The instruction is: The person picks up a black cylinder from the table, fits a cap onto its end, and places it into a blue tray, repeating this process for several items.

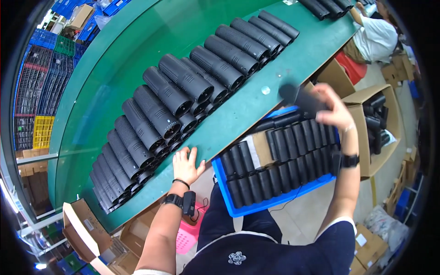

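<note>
My right hand [338, 111] grips a black cylindrical tube [306, 100], smeared by motion, above the far right part of a blue crate [221, 183]. Fingers spread, my left hand [185, 167] lies on the near edge of the green table [238, 117], holding nothing. Just beyond it, black perforated cylindrical housings [167, 89] lie stacked in a long slanting row, their open ends facing me. Rows of black tubes [285, 176] fill much of the crate, with a cardboard piece [262, 149] among them.
Right of the crate stands an open cardboard box [357, 158] with black parts inside. A pink perforated basket [187, 233] is below my left forearm. Another person [376, 39] sits at the far right. More cardboard boxes [82, 224] stand at lower left.
</note>
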`<state>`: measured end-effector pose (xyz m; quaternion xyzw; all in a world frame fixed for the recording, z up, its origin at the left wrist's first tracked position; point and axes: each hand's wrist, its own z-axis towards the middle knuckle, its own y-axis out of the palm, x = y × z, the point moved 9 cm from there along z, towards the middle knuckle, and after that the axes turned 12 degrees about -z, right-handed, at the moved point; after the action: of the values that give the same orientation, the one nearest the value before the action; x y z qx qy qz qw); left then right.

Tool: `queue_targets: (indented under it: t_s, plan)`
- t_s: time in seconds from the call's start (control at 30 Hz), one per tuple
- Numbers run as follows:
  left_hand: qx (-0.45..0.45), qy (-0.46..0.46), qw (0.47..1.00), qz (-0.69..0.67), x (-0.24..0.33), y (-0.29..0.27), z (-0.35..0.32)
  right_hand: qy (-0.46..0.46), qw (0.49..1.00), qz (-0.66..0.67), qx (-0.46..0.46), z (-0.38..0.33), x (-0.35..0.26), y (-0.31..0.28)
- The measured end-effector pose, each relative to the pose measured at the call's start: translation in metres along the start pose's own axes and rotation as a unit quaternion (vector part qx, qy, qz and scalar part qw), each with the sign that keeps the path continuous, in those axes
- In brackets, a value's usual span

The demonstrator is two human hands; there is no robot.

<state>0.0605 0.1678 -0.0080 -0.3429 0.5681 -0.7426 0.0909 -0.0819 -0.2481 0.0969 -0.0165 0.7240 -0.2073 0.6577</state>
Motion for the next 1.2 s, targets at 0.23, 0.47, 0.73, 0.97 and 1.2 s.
queue_targets:
  t_s: [0.23, 0.47, 0.73, 0.97, 1.2]
  plan:
    - [0.000, -0.004, 1.000, 0.007, 0.003, 0.003, -0.001, 0.043, 0.887, -0.373, 0.269, 0.177, 0.026, -0.073]
    - [-0.004, -0.001, 1.000, -0.010, 0.004, 0.017, 0.000, -0.043, 0.887, -0.346, 0.303, 0.207, 0.062, -0.068]
    - [0.006, 0.007, 1.000, -0.007, -0.001, 0.006, 0.008, 0.101, 0.980, -0.160, -0.061, 0.004, 0.215, 0.156]
    - [-0.002, 0.003, 1.000, 0.003, -0.003, 0.008, 0.003, 0.308, 0.829, -0.457, -0.093, -0.069, 0.356, 0.338]
    - [0.000, 0.013, 1.000, -0.008, 0.004, 0.016, 0.001, 0.364, 0.873, -0.316, -0.074, -0.046, 0.369, 0.335]
